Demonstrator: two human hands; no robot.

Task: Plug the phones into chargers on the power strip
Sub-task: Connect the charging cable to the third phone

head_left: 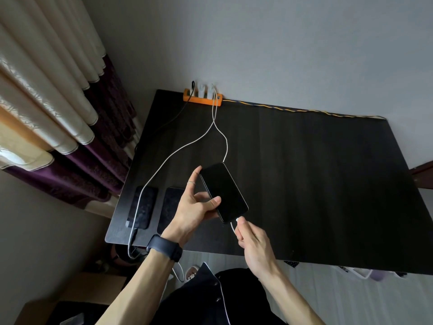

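My left hand (195, 205) holds a black phone (225, 192) above the dark table (304, 184), its screen dark. My right hand (251, 240) pinches the plug end of a white cable (226, 146) right at the phone's near end. That cable runs back to a white charger (210, 90) on the orange power strip (202, 97) at the table's far edge. Two more black phones lie flat at the near left: the far-left phone (141, 207) has another white cable draped over it, and the second phone (169, 205) sits partly behind my left hand.
A black cable (180, 111) leaves the strip's left end and drops off the table's left side. The strip's yellow cord (304, 110) runs along the far edge by the wall. Curtains (58, 102) hang at the left. Boxes and slippers lie on the floor below.
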